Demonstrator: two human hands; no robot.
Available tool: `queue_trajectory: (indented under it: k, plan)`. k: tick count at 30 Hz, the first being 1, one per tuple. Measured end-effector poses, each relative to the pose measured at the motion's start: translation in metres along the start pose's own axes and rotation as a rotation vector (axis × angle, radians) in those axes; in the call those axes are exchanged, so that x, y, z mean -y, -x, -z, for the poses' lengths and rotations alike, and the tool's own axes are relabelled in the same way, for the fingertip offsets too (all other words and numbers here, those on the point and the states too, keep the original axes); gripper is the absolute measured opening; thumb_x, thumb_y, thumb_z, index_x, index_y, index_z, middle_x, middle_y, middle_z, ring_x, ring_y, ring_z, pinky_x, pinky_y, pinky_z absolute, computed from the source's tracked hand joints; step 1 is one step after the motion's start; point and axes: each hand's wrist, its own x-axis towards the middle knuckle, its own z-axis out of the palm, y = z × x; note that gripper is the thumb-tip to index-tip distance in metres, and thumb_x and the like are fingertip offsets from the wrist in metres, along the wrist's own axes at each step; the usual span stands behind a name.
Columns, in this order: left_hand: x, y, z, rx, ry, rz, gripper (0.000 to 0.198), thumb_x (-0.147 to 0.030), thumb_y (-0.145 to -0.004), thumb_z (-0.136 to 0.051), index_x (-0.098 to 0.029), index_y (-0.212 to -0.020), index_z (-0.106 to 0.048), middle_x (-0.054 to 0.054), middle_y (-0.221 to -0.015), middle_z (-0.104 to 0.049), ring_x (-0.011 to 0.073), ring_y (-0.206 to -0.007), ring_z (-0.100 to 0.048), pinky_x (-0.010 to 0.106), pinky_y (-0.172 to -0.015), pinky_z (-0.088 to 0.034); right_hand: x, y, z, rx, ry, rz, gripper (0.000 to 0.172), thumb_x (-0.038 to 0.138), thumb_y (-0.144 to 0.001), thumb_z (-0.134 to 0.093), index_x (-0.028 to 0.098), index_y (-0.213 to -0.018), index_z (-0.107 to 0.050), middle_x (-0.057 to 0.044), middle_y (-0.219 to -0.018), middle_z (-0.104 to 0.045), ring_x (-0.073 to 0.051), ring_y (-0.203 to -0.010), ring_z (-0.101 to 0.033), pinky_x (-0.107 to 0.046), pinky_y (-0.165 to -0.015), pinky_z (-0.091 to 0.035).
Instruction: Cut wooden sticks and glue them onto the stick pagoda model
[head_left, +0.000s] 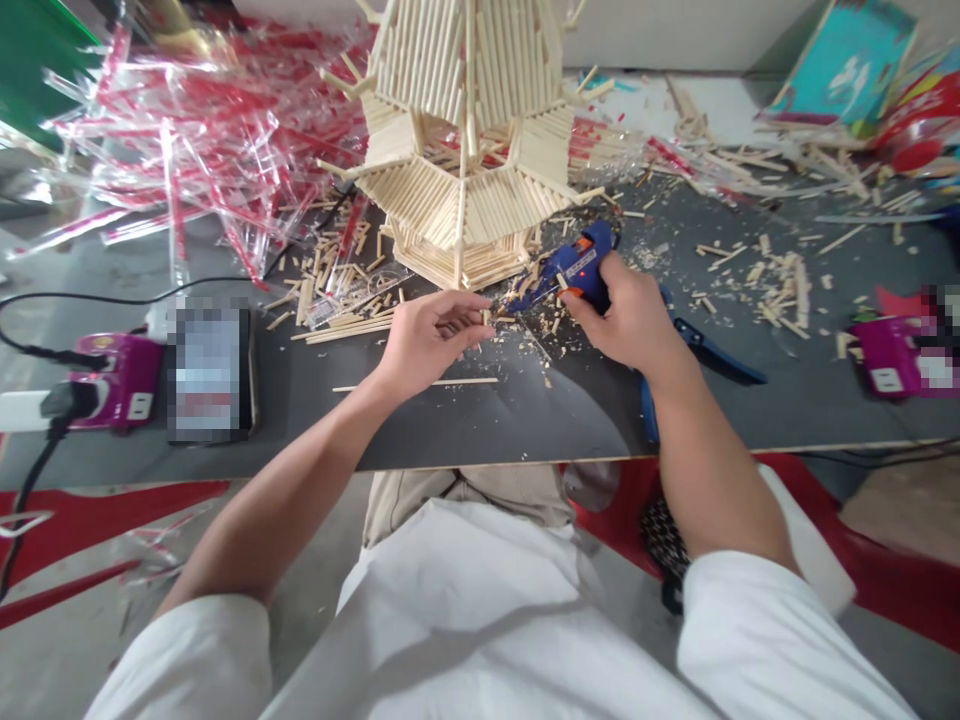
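Observation:
My right hand point(637, 315) is wrapped round a blue hot glue gun point(581, 262), its nozzle pointing left. Just left of the nozzle, my left hand point(435, 340) pinches a short piece of wooden stick point(487, 312) between thumb and fingertips. Behind both hands stands a tiered model building point(461, 190) made of pale wooden sticks. A single thin stick point(465, 381) lies on the dark tabletop point(480, 430) below my left hand. Partly hidden by my right forearm is a blue-handled hand tool point(724, 355).
Clear and red plastic wrappers point(217, 140) are heaped at the back left. A phone point(210, 370) and a purple power socket point(124, 380) with cables are on the left; another purple box point(896, 350) is at right. Cut stick bits point(784, 290) litter the table.

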Motion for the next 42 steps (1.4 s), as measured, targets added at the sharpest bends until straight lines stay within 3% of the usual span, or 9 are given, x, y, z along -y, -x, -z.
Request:
queue_trajectory:
  k: [5, 13, 25, 32, 38, 42]
  plan:
    - [0.000, 0.000, 0.000, 0.001, 0.000, -0.012, 0.033, -0.035, -0.082, -0.086, -0.019, -0.110, -0.078, 0.003, -0.081, -0.076, 0.0124, -0.062, -0.070, 0.023, -0.057, -0.058, 0.000, -0.001, 0.001, 0.011, 0.010, 0.002, 0.047, 0.057, -0.098, -0.053, 0.025, -0.132, -0.057, -0.013, -0.097, -0.072, -0.039, -0.096, -0.070, -0.049, -0.085, -0.054]
    - [-0.001, 0.000, 0.001, 0.008, -0.018, -0.012, 0.034, -0.037, -0.083, -0.085, -0.019, -0.110, -0.078, 0.004, -0.083, -0.077, 0.0135, -0.065, -0.072, 0.024, -0.059, -0.059, -0.002, 0.000, 0.000, 0.000, 0.006, -0.009, 0.052, 0.055, -0.098, -0.052, 0.025, -0.141, -0.053, -0.013, -0.094, -0.071, -0.037, -0.086, -0.071, -0.049, -0.080, -0.055]
    - [-0.002, 0.000, 0.000, 0.008, 0.018, -0.003, 0.033, -0.034, -0.082, -0.085, -0.018, -0.109, -0.077, 0.003, -0.082, -0.076, 0.0121, -0.062, -0.070, 0.023, -0.057, -0.058, 0.000, 0.000, 0.000, -0.041, 0.015, -0.007, 0.057, 0.053, -0.097, -0.056, 0.023, -0.145, -0.052, -0.013, -0.101, -0.073, -0.038, -0.096, -0.070, -0.048, -0.085, -0.055]
    - [-0.003, 0.000, -0.001, 0.008, 0.065, 0.048, 0.034, -0.033, -0.080, -0.087, -0.018, -0.109, -0.077, 0.004, -0.080, -0.075, 0.0119, -0.060, -0.068, 0.022, -0.052, -0.057, 0.002, 0.000, 0.004, -0.015, -0.002, 0.003, 0.050, 0.054, -0.099, -0.055, 0.025, -0.139, -0.056, -0.013, -0.106, -0.073, -0.037, -0.099, -0.071, -0.047, -0.088, -0.055]
    - [-0.007, 0.000, 0.000, 0.016, 0.090, 0.042, 0.033, -0.031, -0.080, -0.086, -0.015, -0.107, -0.078, 0.004, -0.078, -0.074, 0.0112, -0.060, -0.068, 0.021, -0.051, -0.056, -0.003, 0.002, 0.004, -0.117, 0.025, 0.042, 0.055, 0.054, -0.095, -0.063, 0.021, -0.138, -0.055, -0.014, -0.110, -0.074, -0.035, -0.098, -0.071, -0.045, -0.088, -0.056]
    - [-0.009, -0.001, 0.000, 0.017, 0.119, 0.067, 0.034, -0.030, -0.078, -0.087, -0.014, -0.107, -0.078, 0.004, -0.077, -0.074, 0.0120, -0.060, -0.068, 0.021, -0.051, -0.056, -0.016, 0.002, 0.009, -0.209, 0.034, 0.060, 0.053, 0.052, -0.089, -0.072, 0.018, -0.128, -0.059, -0.012, -0.101, -0.073, -0.032, -0.092, -0.071, -0.044, -0.087, -0.056]
